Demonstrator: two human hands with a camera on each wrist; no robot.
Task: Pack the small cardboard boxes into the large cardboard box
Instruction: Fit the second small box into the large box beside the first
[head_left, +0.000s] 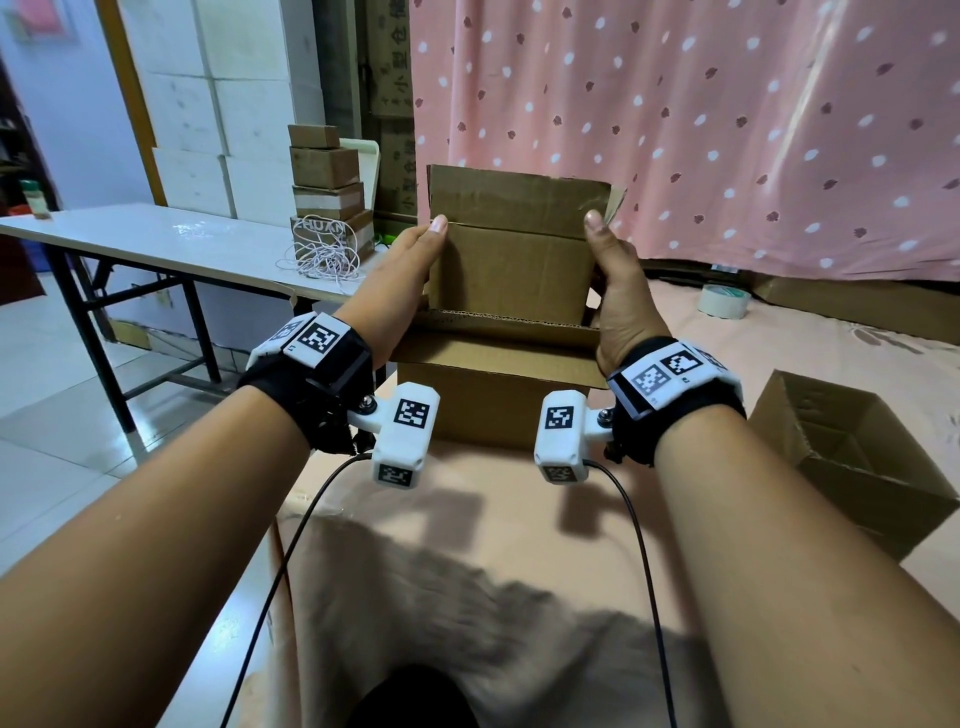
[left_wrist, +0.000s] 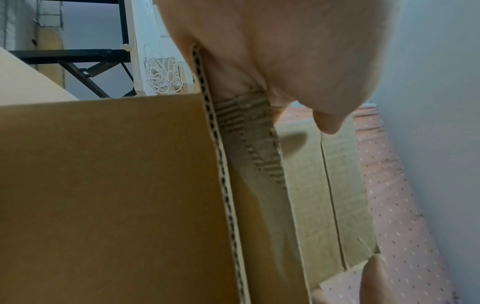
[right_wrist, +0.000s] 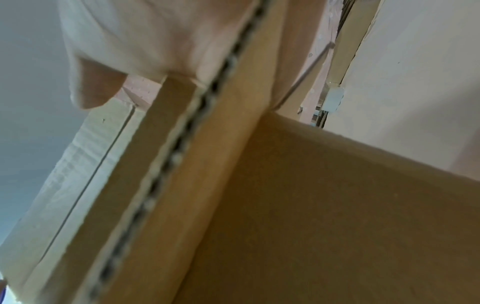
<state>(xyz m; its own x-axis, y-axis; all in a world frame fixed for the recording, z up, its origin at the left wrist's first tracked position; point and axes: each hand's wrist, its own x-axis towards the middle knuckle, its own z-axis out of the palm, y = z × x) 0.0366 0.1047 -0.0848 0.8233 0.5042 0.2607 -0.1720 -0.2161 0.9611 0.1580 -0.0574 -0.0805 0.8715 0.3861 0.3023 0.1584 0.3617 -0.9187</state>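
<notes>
From the head view, over a pink-covered bed (head_left: 519, 519), the person is holding a cardboard box (head_left: 511, 265) upright between both hands, just above or resting on a second, lower carton (head_left: 493, 395) whose near flap is folding outward; which of the two is the large box cannot be told for certain. The left hand (head_left: 410, 260) is clamping the left edge and the right hand (head_left: 615, 275) the right edge, thumbs lying on the front panel. Packing seems barely begun: several small cardboard boxes (head_left: 327, 176) are still sitting stacked on the white table (head_left: 156, 239) behind a tangle of white cord (head_left: 322, 257), and another open carton (head_left: 857, 457) is lying well apart at the right. A tape roll (head_left: 722, 300) is resting on the bed. Through the left wrist view, the left hand's grip (left_wrist: 285, 61) is closing over a raw corrugated edge (left_wrist: 223, 164), its fluting showing as a dotted strip, beside smooth matte brown board. Through the right wrist view, blurred, the right hand's grip (right_wrist: 155, 41) is likewise pinching a fluted panel edge (right_wrist: 182, 144); the board is looking stiff, flat and sharply creased.
</notes>
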